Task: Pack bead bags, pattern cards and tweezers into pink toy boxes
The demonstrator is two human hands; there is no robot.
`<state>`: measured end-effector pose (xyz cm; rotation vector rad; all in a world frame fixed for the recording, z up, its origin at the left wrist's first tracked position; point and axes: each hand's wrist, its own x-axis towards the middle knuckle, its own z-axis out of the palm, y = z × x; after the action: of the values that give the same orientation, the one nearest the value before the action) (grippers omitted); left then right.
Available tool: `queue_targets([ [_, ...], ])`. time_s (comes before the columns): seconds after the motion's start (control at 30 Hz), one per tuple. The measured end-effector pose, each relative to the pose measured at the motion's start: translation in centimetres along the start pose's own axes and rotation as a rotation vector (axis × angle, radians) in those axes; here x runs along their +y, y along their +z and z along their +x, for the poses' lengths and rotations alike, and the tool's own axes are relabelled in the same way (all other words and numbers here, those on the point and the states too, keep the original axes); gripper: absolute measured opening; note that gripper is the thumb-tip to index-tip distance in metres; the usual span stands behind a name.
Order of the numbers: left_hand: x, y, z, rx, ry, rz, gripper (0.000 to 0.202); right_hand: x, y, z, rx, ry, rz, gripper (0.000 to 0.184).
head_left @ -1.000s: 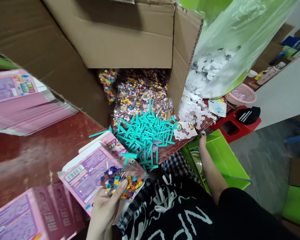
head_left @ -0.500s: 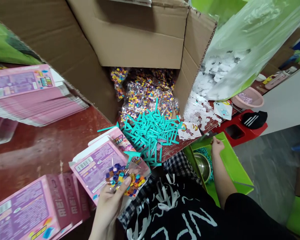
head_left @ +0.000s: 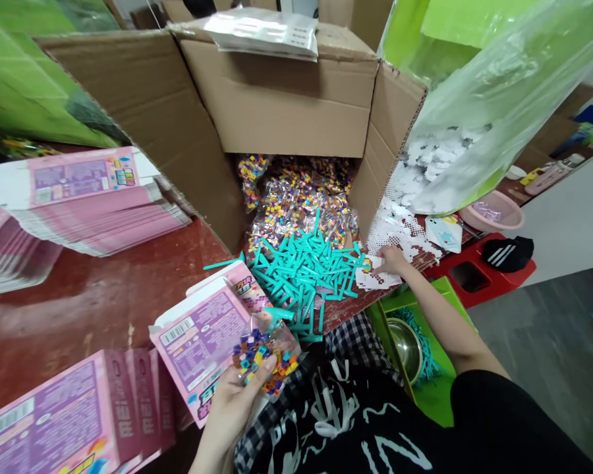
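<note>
My left hand (head_left: 242, 395) is closed on a clear bag of small colourful beads (head_left: 264, 355), thumb on top. The bag is above a pink and purple printed box (head_left: 202, 329) on the table's near side. Beside the bag a teal plastic piece (head_left: 279, 314) shows; I cannot tell whether my hand holds it too. My right hand (head_left: 393, 260) reaches over the small stack of printed pattern cards (head_left: 378, 280), fingers apart at their upper edge. Next to the cards lies a heap of teal T-shaped sticks (head_left: 306, 266).
An open cardboard box (head_left: 296, 105) full of bead bags (head_left: 301, 201) stands behind the heap. Pink box stacks (head_left: 103, 217) are at the left. White lacy pieces (head_left: 400, 227), a pink bowl (head_left: 494, 201) and a green bin (head_left: 442, 395) with a metal bowl (head_left: 405, 349) are at the right.
My right hand has moved from above the green bin up and left to the pattern cards. The left hand keeps hold of the bead bag. The view has tilted upward.
</note>
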<state>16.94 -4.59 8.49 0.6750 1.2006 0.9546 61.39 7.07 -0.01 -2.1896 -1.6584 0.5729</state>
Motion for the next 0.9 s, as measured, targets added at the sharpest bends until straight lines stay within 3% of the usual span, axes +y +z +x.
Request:
queue_targets([
  [0.2,0.0,-0.1,0.4,-0.005,-0.026,-0.017,0.045,-0.1,-1.0,1.6,-0.146,0.075,-0.005,0.051],
  [0.37,-0.1,-0.2,0.9,-0.028,-0.015,0.079,0.045,0.0,-0.6,1.1,-0.171,0.097,-0.027,0.044],
  [0.5,-0.5,0.0,0.9,-0.006,-0.01,0.057,0.042,0.7,-1.8,0.8,-0.188,0.091,-0.014,0.05],
  [0.57,-0.5,0.5,0.8,0.028,0.002,0.022,0.045,1.1,-2.4,0.4,-0.165,0.094,-0.015,0.05],
  [0.73,-0.3,1.1,0.7,0.041,0.02,0.056,0.05,1.9,-2.3,-0.8,0.012,0.128,0.039,0.027],
  [0.9,-0.1,0.5,1.0,-0.025,0.036,0.178,0.056,3.4,-2.8,-2.0,0.084,0.155,0.207,0.033],
])
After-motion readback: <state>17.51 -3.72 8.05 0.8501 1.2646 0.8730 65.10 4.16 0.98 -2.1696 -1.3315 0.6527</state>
